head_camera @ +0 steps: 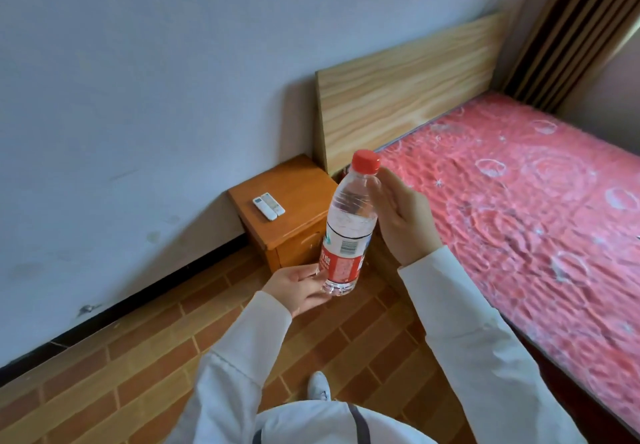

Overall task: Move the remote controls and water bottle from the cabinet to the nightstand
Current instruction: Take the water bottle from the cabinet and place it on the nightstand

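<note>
Left grip [298,286] pinches the base of one upright clear plastic red-capped water bottle [348,225]; right grip [401,218], fingers extended, touches its neck. Beyond, two white remote controls [268,206] lie side by side on one orange wooden nightstand [294,198].

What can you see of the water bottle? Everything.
The bottle is clear plastic with a red cap and a red-and-white label with a barcode. It looks full, cap on. Held roughly upright in the air, tilted slightly, in front of the nightstand. The left hand grips its base; the right hand touches its upper part.
</note>
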